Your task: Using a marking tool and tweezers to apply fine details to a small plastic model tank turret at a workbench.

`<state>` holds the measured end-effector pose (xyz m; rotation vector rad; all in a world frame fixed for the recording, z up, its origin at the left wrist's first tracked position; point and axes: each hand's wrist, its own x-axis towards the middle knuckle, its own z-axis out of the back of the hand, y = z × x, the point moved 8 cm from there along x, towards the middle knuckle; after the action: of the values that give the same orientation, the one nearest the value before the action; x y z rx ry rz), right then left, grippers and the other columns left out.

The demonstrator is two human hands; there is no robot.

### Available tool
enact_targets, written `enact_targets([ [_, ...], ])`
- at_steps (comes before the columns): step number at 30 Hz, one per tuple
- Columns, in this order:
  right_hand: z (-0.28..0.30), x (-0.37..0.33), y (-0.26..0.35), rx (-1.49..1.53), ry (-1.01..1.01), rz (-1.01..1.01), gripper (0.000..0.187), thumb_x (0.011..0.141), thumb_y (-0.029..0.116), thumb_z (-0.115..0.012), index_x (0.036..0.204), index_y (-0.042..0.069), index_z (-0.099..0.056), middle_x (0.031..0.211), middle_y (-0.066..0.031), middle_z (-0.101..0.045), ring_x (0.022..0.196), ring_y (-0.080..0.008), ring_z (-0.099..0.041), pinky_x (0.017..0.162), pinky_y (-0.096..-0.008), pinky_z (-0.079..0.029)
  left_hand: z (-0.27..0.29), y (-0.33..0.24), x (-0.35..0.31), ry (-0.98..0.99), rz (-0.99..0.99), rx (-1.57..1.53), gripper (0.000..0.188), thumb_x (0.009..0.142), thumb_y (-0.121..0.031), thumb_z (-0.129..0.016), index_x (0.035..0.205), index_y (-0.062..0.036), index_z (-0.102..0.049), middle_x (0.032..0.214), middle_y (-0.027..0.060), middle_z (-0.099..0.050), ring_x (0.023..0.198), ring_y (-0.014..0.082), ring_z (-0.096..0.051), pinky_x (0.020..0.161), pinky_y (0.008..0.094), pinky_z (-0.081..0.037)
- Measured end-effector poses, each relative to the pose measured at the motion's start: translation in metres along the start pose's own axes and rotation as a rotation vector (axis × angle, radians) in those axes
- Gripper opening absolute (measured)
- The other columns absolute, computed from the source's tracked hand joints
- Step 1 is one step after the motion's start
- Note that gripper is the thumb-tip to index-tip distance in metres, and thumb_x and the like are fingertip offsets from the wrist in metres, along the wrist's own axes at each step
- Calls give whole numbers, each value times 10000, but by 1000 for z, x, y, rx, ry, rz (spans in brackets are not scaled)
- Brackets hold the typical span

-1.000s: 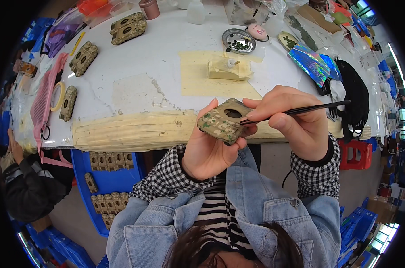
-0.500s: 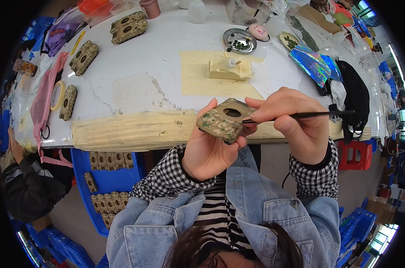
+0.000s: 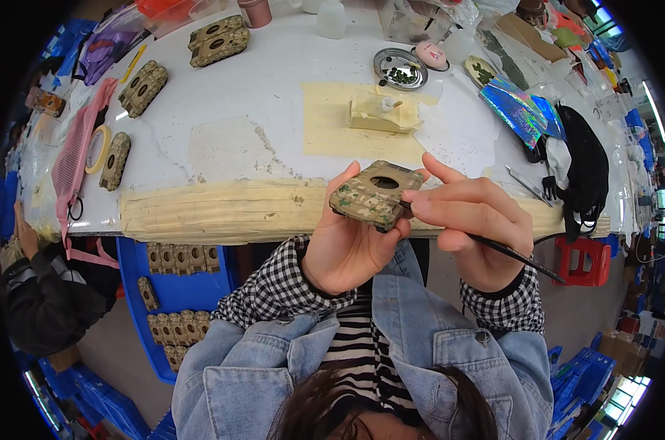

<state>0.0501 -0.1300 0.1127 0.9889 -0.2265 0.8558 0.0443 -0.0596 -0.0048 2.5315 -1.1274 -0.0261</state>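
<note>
My left hand (image 3: 343,253) holds a model tank hull (image 3: 363,198) in green and brown camouflage, tilted above the table's front edge. A round dark hole opens in the hull's top. In my right hand (image 3: 483,227) is a thin black paintbrush (image 3: 510,254), gripped between thumb and fingers. Its tip meets the hull's right side near my fingertips, and the handle slants down to the right. The bristles are mostly hidden. Beyond the hull, a tape-covered block (image 3: 380,115) with a small white nozzle on it stands on yellowish tape.
A round metal dish (image 3: 400,70) holds small dark green pieces. More hulls lie at left (image 3: 115,161) and in a blue tray (image 3: 173,292) below the table. Tweezers (image 3: 527,182) and a black bag (image 3: 583,161) lie at right. Another person's hand (image 3: 26,233) is far left.
My right hand has shifted slightly lower and turned; the brush's handle now slants down to the right instead of lying nearly level. The hull stays in my left hand, slightly turned.
</note>
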Motion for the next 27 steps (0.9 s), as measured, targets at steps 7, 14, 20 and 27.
enact_targets([
  [7, 0, 1, 0, 0, -2, -1, 283, 760, 183, -685, 984, 12, -651, 909, -90, -654, 856, -219, -646, 937, -484, -448, 0, -1, 0, -7, -6, 25, 628, 949, -494, -299, 1325, 6, -348, 1088, 175, -582, 933, 294, -628, 808, 314, -563],
  [14, 0, 2, 1, 0, 1, -1, 287, 753, 181, -690, 982, 12, -651, 909, -87, -655, 853, -217, -647, 934, -483, -450, 1, -1, 0, -11, 4, 29, 618, 946, -500, -307, 1294, 5, -390, 1069, 173, -594, 924, 293, -631, 799, 314, -567],
  [20, 0, 2, 1, 0, -7, -5, 284, 750, 172, -693, 981, 13, -652, 917, -87, -655, 859, -218, -646, 935, -481, -451, 1, -2, 0, -8, 9, 25, 616, 943, -506, -315, 1277, 3, -410, 1065, 175, -596, 921, 293, -633, 789, 317, -570],
  [27, 0, 3, 2, 7, 7, -13, 282, 744, 159, -698, 982, 13, -653, 924, -86, -656, 861, -218, -645, 940, -480, -448, 1, -1, 0, -19, 12, 19, 597, 940, -505, -330, 1240, -2, -449, 1059, 174, -599, 914, 291, -636, 776, 318, -574],
])
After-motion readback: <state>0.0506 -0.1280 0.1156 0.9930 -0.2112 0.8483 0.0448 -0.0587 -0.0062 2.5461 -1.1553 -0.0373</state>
